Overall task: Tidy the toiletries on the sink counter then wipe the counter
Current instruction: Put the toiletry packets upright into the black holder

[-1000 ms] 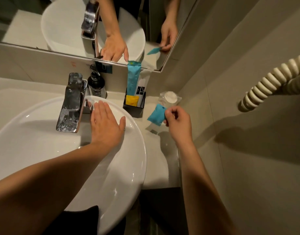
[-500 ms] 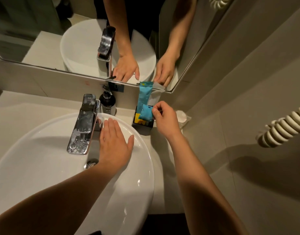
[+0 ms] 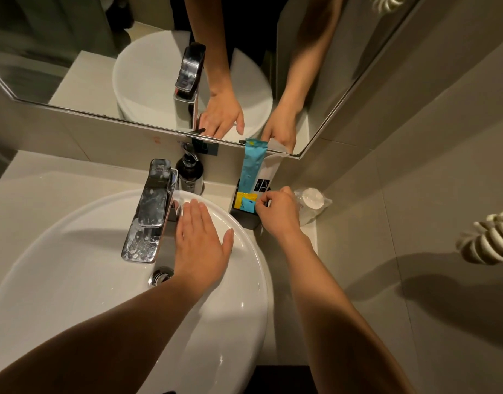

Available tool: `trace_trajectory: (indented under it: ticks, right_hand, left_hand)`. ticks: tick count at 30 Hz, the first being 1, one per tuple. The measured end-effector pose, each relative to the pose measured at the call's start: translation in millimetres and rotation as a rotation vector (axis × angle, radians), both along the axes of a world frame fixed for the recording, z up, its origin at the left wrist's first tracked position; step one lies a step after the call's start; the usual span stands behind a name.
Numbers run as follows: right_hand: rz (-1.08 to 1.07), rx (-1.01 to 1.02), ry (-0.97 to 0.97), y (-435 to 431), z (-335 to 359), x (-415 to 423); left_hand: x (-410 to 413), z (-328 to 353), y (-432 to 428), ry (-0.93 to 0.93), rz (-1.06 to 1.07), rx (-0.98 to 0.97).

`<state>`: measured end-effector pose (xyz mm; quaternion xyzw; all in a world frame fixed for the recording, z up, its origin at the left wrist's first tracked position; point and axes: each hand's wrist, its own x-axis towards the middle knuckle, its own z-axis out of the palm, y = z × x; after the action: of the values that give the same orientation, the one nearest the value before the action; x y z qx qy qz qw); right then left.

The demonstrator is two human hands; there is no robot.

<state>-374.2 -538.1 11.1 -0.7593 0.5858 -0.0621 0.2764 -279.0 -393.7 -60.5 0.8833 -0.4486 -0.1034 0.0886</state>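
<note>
Now tucked into the black holder (image 3: 246, 220), the small blue packet (image 3: 248, 205) sits pinched by the right hand (image 3: 278, 214) at two o'clock; left hand (image 3: 200, 243) lies spread flat on the sink (image 3: 74, 265) rim.

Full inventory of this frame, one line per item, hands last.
basin: 1, white, centre-left on counter
tap: 1, chrome, back rim of basin
drain: 1, metal, under spout
pump bottle: 1, dark, behind tap
organiser: 1, black, right of basin
tall sachet: 1, teal, upright in organiser
small packet: 1, teal, going into organiser
yellow packet: 1, in organiser
wrapped item: 1, clear and white, far right corner
coiled cord: 1, cream, right wall
mirror: 1, above counter
left hand: flat on basin rim
right hand: pinching small packet
</note>
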Motion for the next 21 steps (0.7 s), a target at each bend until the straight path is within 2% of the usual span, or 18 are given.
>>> trace_trajectory:
  ticks: [5,14,21]
  right_hand:
    - [-0.031,-0.002,0.003,0.6,-1.5,1.8]
    - [-0.114,-0.049,-0.120,14.8,6.3,-7.0]
    - [-0.088,-0.057,-0.177,80.2,23.7,-28.3]
  left_hand:
    - [0.8,-1.3,-0.1,0.006,-0.002,0.000]
    - [2.0,0.6,0.0,0.049,-0.011,0.027]
    - [6.7,17.2,-1.7,0.180,-0.050,0.107]
